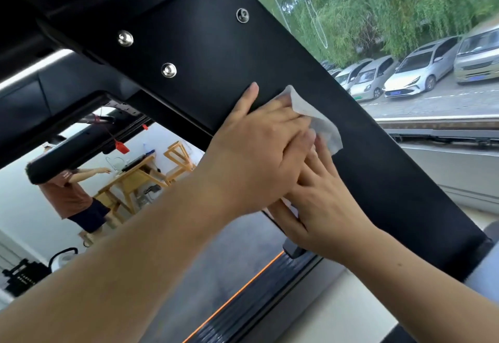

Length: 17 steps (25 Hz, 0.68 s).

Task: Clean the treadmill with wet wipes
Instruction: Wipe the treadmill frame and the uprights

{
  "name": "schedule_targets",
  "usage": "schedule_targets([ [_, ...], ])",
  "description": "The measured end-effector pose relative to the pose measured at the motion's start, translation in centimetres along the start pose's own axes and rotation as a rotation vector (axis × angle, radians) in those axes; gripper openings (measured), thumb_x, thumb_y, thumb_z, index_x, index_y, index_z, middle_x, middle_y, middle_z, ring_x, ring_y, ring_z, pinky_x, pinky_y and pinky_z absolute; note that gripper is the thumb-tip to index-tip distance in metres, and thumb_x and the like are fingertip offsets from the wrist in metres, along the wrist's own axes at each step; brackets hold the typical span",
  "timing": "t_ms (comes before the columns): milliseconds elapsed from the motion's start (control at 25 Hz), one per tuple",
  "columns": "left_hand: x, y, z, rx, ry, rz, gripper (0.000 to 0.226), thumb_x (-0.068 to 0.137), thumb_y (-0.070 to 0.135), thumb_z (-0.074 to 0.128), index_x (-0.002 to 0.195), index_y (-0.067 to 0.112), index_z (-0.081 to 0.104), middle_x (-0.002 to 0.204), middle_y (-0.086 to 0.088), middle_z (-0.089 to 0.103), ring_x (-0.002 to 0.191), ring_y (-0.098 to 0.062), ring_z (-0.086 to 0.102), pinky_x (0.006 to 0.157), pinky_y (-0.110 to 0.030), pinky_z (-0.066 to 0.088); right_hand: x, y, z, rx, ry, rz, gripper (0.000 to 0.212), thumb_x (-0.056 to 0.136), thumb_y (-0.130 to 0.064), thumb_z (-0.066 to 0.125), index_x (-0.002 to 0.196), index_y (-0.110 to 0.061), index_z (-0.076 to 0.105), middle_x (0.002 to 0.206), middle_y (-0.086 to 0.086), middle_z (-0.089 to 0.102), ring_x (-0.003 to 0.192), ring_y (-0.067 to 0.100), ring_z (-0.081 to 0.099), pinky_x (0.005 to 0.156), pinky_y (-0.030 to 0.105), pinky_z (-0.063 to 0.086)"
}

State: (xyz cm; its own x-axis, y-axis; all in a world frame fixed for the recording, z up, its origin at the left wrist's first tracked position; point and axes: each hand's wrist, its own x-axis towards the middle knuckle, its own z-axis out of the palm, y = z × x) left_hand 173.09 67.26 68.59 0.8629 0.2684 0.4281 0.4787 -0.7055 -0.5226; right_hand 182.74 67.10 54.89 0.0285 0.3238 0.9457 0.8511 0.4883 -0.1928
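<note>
The treadmill's black upright panel [383,180] runs diagonally across the view, with several silver bolts [169,69] near its top. A white wet wipe [322,123] lies flat against the panel. My left hand [259,148] reaches in from the lower left and presses the wipe with fairly straight fingers. My right hand [324,207] comes from the lower right and lies flat on the panel just below. Its fingertips are tucked under my left hand, beside the wipe's lower edge. Most of the wipe is hidden under my left hand.
The grey running belt [232,256] with an orange stripe [243,288] lies below. A window [405,5] shows trees and parked cars on the right. Behind the frame on the left, a person [70,199] stands by wooden tables [135,178]. A red tag [121,146] hangs from the console.
</note>
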Motion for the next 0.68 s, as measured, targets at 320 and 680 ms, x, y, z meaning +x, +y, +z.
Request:
schedule_targets([
  [320, -0.5, -0.7, 2.6, 0.557, -0.008, 0.069, 0.065, 0.107, 0.046, 0.018, 0.164, 0.013, 0.024, 0.169, -0.007, 0.028, 0.16, -0.028, 0.011, 0.127, -0.054, -0.006, -2.0, 2.6, -1.8, 0.192, 0.269, 0.211, 0.032, 0.095, -0.013, 0.044, 0.127, -0.006, 0.045, 0.144, 0.022, 0.039, 0.129, 0.035, 0.049, 0.09, 0.05, 0.052],
  [680, -3.4, -9.3, -7.3, 0.773, 0.221, -0.197, 0.065, 0.109, 0.035, 0.025, 0.161, -0.001, 0.018, 0.17, -0.024, 0.011, 0.159, -0.037, 0.007, 0.128, -0.051, -0.005, 2.4, 1.8, -1.7, 0.017, 0.183, 0.372, 0.059, 0.097, -0.033, 0.051, 0.153, -0.015, 0.044, 0.166, 0.008, 0.026, 0.156, 0.027, 0.02, 0.123, 0.049, 0.027],
])
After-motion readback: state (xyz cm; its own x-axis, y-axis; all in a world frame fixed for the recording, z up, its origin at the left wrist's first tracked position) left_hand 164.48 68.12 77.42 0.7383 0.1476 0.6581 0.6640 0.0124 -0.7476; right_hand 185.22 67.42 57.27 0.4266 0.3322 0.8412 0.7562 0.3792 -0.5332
